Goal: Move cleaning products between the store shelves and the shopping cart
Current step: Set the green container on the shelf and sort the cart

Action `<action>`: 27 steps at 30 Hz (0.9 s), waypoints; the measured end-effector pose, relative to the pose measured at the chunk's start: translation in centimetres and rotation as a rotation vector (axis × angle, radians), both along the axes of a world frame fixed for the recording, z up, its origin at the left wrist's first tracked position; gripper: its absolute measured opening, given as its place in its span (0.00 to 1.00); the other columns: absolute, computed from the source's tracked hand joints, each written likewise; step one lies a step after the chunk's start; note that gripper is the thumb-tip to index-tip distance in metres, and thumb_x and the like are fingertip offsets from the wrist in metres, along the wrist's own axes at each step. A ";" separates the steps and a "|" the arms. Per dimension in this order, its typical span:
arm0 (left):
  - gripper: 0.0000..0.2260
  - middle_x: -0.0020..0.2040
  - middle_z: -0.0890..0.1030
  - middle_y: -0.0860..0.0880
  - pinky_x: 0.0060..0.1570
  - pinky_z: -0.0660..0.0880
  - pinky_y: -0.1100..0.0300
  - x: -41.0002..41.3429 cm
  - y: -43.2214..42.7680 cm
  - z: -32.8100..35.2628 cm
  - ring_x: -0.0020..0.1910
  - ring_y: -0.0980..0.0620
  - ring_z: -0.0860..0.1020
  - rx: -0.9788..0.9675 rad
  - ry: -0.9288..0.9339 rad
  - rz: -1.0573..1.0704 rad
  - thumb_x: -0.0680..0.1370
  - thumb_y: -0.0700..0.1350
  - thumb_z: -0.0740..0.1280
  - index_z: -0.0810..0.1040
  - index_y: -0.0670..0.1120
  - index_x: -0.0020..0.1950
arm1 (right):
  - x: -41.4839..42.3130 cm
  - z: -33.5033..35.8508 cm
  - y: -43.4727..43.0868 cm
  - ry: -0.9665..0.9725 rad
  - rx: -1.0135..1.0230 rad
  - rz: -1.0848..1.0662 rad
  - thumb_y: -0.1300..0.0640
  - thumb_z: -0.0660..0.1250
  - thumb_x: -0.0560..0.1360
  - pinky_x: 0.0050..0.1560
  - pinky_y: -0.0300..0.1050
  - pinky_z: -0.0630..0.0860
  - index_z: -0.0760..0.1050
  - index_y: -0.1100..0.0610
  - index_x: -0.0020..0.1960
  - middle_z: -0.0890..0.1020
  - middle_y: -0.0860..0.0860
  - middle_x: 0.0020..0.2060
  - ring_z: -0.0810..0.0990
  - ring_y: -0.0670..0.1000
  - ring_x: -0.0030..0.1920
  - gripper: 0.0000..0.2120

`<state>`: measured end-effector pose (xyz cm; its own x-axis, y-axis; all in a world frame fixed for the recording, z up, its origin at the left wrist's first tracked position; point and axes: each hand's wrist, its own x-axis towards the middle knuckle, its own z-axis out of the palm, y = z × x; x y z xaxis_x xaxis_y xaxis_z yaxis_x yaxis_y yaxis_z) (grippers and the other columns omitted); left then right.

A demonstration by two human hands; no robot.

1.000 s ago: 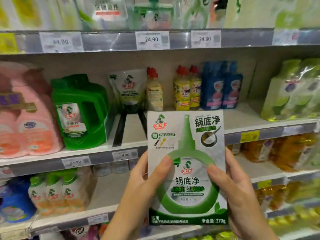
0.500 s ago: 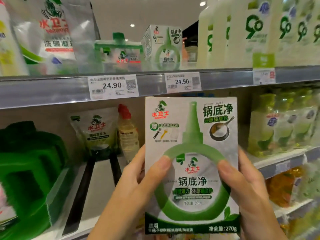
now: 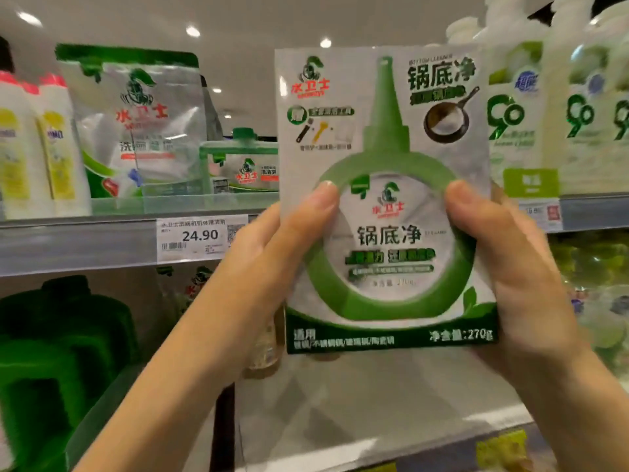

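Store aisle, cleaning section, view tilted up at the top shelf [image 3: 78,247]. Pot-bottom cleaner box [image 3: 384,206] is in the air, upright, label toward the camera. It sits in front of the top-shelf slot between the green-lidded pack [image 3: 243,165] on the left and the white detergent bottles [image 3: 520,107] on the right.

Left hand [image 3: 272,257] and right hand [image 3: 514,267] both grip it: thumbs curled onto the front face at mid-height, other fingers hidden behind.

Delta vs one second ago: box was level with the middle shelf, now it's up above the 24.90 price tag [image 3: 200,238]. Grip unchanged. Half a second ago a matching box showed on that top shelf; now it's hidden behind this one.

Read: box is going back onto the shelf, not to the cart. Cart not in view. Blur makes depth hard to judge, so can't tell if it's over the shelf edge yet.
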<state>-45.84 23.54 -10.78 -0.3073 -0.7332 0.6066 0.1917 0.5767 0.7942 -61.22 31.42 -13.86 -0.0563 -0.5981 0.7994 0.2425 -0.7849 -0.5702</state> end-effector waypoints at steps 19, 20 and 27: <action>0.21 0.51 0.85 0.49 0.61 0.75 0.46 -3.0 -6.4 8.4 0.56 0.48 0.81 -0.023 -0.488 0.147 0.77 0.61 0.59 0.79 0.45 0.55 | -8.7 11.4 -11.6 0.530 0.266 -0.122 0.48 0.57 0.82 0.61 0.51 0.78 0.64 0.58 0.71 0.81 0.55 0.60 0.81 0.55 0.60 0.21; 0.22 0.51 0.85 0.49 0.60 0.76 0.46 -3.0 -6.6 8.3 0.56 0.48 0.81 -0.024 -0.502 0.152 0.77 0.61 0.60 0.79 0.44 0.55 | -9.0 11.2 -11.9 0.539 0.303 -0.113 0.48 0.57 0.82 0.62 0.52 0.77 0.65 0.58 0.71 0.81 0.55 0.60 0.80 0.55 0.61 0.21; 0.25 0.51 0.85 0.50 0.56 0.79 0.53 -2.6 -6.7 9.0 0.51 0.54 0.83 -0.087 -0.706 0.223 0.66 0.54 0.71 0.77 0.45 0.60 | -9.7 11.2 -11.8 0.648 0.325 -0.262 0.53 0.61 0.80 0.56 0.52 0.77 0.69 0.56 0.67 0.84 0.50 0.54 0.83 0.49 0.54 0.17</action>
